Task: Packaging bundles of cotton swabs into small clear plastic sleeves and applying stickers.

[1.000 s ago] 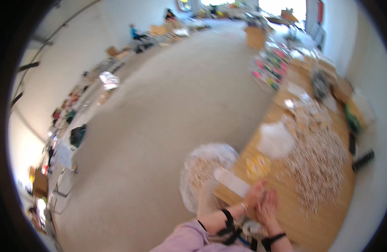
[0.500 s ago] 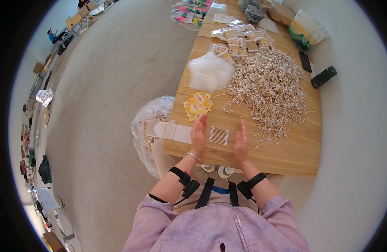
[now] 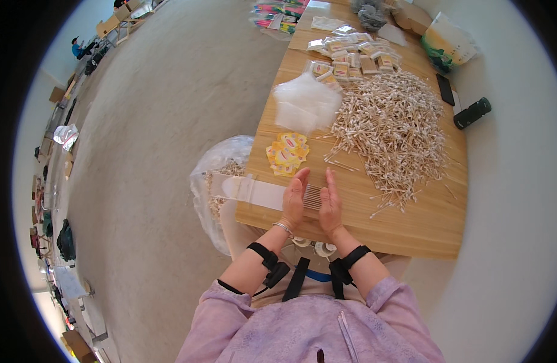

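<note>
Yellow labels (image 3: 286, 153) beside clear bags (image 3: 305, 104)

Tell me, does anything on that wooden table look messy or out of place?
Mostly the cotton swabs: a big loose heap, with strays scattered toward the table edge. The left hand and right hand square up a small row.
</note>
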### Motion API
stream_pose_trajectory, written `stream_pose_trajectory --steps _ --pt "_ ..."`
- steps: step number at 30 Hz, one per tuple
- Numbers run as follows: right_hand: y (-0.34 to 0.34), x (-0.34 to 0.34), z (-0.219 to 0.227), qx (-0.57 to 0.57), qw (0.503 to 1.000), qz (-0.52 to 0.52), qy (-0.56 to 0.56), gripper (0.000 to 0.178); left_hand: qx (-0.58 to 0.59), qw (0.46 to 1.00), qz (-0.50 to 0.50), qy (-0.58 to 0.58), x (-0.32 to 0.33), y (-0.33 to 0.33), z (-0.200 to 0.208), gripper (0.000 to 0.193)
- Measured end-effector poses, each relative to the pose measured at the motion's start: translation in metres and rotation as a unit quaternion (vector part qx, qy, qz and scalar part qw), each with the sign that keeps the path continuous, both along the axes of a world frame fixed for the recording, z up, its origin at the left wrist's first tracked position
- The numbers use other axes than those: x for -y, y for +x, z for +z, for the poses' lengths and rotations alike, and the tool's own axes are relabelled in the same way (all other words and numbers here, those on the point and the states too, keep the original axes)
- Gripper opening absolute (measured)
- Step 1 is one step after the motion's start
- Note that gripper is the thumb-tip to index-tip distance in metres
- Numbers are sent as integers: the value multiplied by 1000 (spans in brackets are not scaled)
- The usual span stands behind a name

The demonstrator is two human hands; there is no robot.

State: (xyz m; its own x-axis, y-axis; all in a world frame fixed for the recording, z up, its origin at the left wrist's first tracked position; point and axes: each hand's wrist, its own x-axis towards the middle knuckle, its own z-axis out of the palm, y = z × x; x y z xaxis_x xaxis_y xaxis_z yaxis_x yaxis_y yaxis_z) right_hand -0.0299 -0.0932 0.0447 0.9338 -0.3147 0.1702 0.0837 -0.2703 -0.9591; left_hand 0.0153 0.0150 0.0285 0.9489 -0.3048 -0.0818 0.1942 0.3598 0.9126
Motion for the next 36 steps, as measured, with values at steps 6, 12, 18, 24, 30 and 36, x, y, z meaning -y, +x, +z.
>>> stream_pose_trajectory --steps 6,12,18,24,30,36 --pt "-21 18 4 -89 926 70 -361 69 -22 998 30 -42 1 1 -8 60" --pt "-33 11 3 -136 842 124 -506 87 -18 999 15 -32 6 0 -6 61" --pt "-33 5 7 -116 861 121 -479 94 -1 1000 3 24 -2 0 0 54" --pt "-34 16 5 -133 852 128 -490 103 366 795 -120 469 -36 -30 39 50" --pt "-33 10 2 -117 856 130 -487 105 415 681 -189 573 -47 -56 49 63" --pt "-34 10 -3 -123 848 130 -499 102 421 668 -177 587 -45 -59 42 71"
